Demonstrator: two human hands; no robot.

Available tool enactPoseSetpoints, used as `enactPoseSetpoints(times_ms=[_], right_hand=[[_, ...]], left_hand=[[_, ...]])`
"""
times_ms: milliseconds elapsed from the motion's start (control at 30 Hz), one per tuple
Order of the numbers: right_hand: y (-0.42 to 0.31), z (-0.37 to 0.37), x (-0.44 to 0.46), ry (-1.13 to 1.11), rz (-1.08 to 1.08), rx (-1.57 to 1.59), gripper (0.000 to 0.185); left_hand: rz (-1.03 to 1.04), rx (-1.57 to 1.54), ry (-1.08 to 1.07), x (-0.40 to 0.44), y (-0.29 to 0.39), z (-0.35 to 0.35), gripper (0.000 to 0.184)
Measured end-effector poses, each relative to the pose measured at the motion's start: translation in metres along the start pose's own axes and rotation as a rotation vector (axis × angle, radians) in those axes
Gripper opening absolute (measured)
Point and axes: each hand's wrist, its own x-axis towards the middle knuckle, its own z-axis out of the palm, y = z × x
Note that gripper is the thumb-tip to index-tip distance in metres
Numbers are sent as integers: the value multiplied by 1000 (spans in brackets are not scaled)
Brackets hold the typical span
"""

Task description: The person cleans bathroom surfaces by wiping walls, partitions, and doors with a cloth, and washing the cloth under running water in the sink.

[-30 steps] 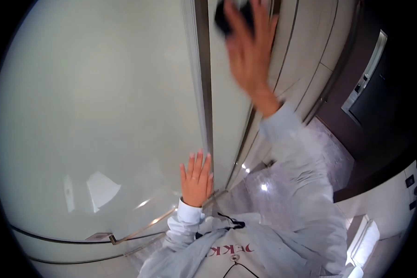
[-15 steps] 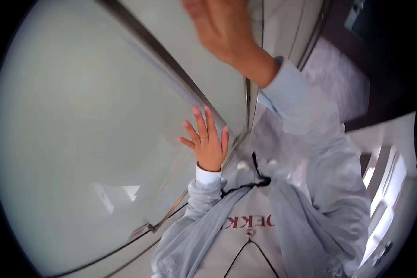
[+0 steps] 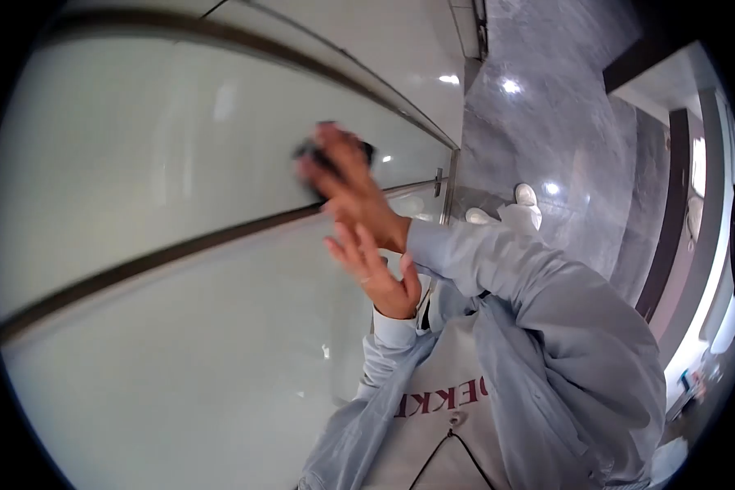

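A glossy, pale greenish-white panel [image 3: 180,392] fills the left side. My right hand [image 3: 347,175], smeared by motion, reaches across to a second pale panel [image 3: 139,147] beyond a dark frame strip [image 3: 131,273]. Its fingers lie over a small black pad-like thing [image 3: 312,151] pressed near the panel's surface; blur hides its exact kind. My left hand [image 3: 376,265] is lower and nearer my body, fingers spread, holding nothing. It is in front of the near panel, but I cannot tell whether it touches. In the picture its fingertips come close to my right wrist.
Grey marbled floor tiles [image 3: 547,131] reflect lights at the upper right. White shoes [image 3: 527,196] show below my sleeve. A small metal latch [image 3: 438,181] sits at the panel edge. At the right stands a dark-edged frame [image 3: 670,204] beside bright openings.
The view has swung, showing more floor. My right hand has come down from the top edge nearer to my left hand, and the black thing under it now shows. My left hand stays open.
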Motion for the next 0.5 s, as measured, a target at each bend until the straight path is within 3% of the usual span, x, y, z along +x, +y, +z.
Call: enactPoseSetpoints(times_ms=[33, 67, 200, 267, 333, 367, 433, 500], right_hand=[[-3, -7, 21, -114, -185, 3, 62], [-15, -18, 39, -267, -272, -102, 50], [52, -15, 24, -10, -501, -203, 51], [120, -14, -30, -67, -172, -141, 54], [162, -11, -98, 37, 169, -52, 51], [175, -10, -130, 48, 188, -57, 51], [201, -9, -173, 111, 503, 55, 49], [239, 13, -230, 314, 779, 139, 47]], left_hand=[[-8, -33, 99, -1, -3, 8, 66], [-16, -67, 201, -4, 0, 15, 65], [28, -68, 123, -14, -8, 46, 65], [-59, -9, -114, -21, -27, 83, 66], [-150, 52, -308, -32, -34, 115, 68], [-212, 85, -352, -42, -36, 127, 68], [-293, 143, -445, -40, -40, 158, 68], [-378, 412, -407, -70, -71, 192, 65]])
